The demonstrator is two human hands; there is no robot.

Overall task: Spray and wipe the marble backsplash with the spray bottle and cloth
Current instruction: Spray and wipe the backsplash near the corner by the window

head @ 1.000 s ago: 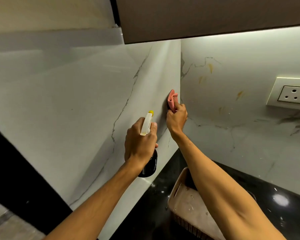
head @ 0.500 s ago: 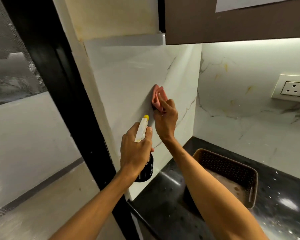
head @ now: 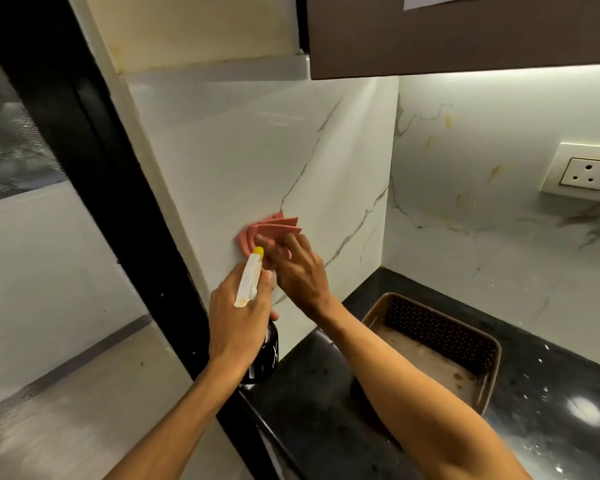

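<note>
A black frame (head: pixel 118 202) borders the marble backsplash (head: pixel 243 150) on its left. Before the backsplash's lower left part, the left hand (head: pixel 238 317) curls its fingers round the neck of the spray bottle (head: pixel 247 284), yellow tip towards the marble, dark body below the fist. Just right, the right hand (head: pixel 300 271) presses a folded pink cloth (head: pixel 274 227) against the backsplash, its fingers apparently laid mostly straight, though blur hides the tips. Past the backsplash's corner, a brown basket (head: pixel 496 358) sits on the black countertop (head: pixel 326 393); a wall socket (head: pixel 586 173) is set in the marble farther right.
</note>
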